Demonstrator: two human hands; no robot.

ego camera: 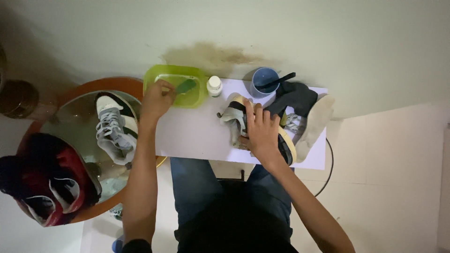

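Observation:
My left hand (157,99) is closed on a green brush (186,86), whose head dips into a green plastic bowl (199,80) holding liquid. My right hand (262,131) presses down on a cream-soled sneaker (234,117), which lies on its side on a white tabletop (197,136). A second sneaker (315,122) with a pale sole lies just right of it, partly under a dark cloth (295,96).
A small white bottle (214,85) and a blue cup (262,80) with a black stick in it stand at the back. On the left, a round glass table with an orange rim (117,83) carries a grey-white sneaker (112,129) and red-black shoes (47,182).

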